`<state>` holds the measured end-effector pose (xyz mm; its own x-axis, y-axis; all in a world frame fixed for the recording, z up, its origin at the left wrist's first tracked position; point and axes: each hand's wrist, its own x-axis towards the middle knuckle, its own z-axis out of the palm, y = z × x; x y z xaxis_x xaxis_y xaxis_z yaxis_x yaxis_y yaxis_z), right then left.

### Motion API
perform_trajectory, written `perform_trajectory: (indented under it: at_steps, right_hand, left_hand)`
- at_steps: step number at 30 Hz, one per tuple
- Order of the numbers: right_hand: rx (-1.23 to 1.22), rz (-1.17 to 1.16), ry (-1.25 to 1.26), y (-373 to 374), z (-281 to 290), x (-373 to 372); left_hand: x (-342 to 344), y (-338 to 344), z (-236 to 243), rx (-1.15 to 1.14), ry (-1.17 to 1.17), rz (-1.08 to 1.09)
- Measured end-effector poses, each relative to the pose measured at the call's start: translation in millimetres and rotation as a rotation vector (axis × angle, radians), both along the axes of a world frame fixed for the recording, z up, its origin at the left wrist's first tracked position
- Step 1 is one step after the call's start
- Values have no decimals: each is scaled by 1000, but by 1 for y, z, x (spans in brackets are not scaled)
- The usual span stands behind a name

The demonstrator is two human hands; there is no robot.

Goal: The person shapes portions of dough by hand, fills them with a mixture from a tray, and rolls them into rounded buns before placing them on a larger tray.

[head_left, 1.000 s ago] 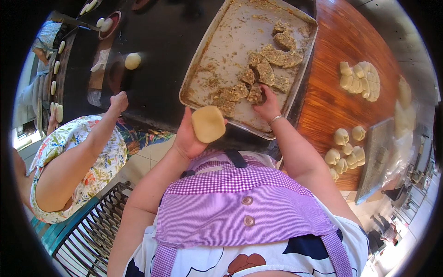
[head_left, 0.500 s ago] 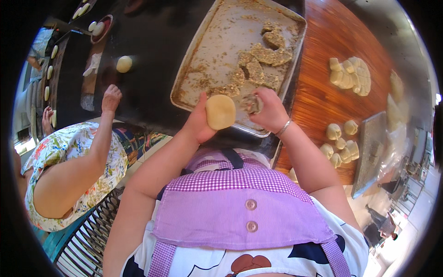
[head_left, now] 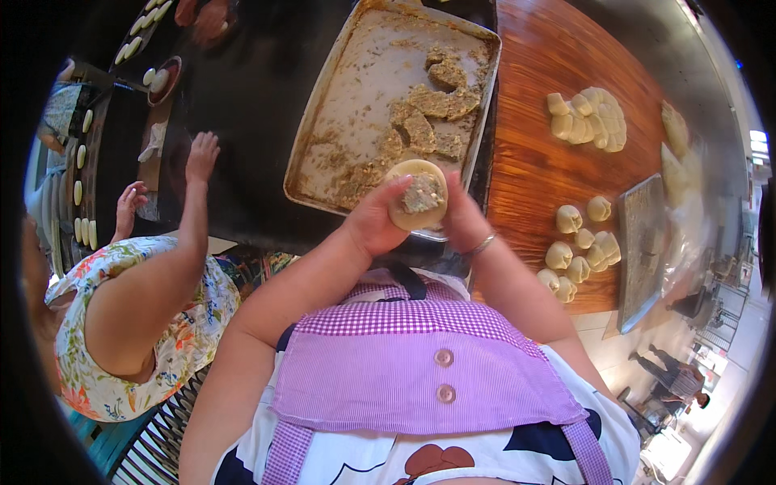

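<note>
My left hand (head_left: 373, 220) and my right hand (head_left: 462, 217) together cup a flat round of pale dough (head_left: 415, 196) with a lump of brown filling (head_left: 423, 194) on its middle. They hover over the near edge of a metal baking tray (head_left: 339, 97) that holds patches and chunks of the same brown filling (head_left: 428, 109). A bracelet sits on my right wrist. I wear a purple checked apron.
To the left, another person in a flowered top reaches a hand (head_left: 200, 156) onto the black griddle (head_left: 242, 105). Pale dough balls (head_left: 582, 242) and a dough pile (head_left: 590, 120) lie on the wooden table (head_left: 533, 162) at right, beside a grey tray (head_left: 643, 242).
My right hand left the tray and joined the left hand; filling now lies on the dough round, which both hands hold. The other person's hand stays on the griddle.
</note>
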<state>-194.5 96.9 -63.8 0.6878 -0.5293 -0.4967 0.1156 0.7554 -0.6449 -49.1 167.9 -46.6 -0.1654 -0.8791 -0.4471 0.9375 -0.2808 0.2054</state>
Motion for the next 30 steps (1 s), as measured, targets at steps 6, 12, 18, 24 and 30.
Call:
perform_trajectory:
  at_steps: [6, 12, 18, 24, 30]
  right_hand:
    - [266, -316, -91, 16, -12, 25]
    - [-138, -531, 63, 33, -16, 37]
    - [46, -569, -59, 14, -21, 28]
    - [-398, -554, 91, 27, -7, 38]
    - [-516, -545, 253, 26, -28, 53]
  left_hand:
    - [-12, -12, -1, 205, -165, 104]
    - [-40, -9, -19, 300, -478, 182]
    - [-30, -20, -15, 152, -273, 150]
    - [-42, -13, -23, 12, -781, 276]
    - [-31, -18, -43, 96, -1032, 225]
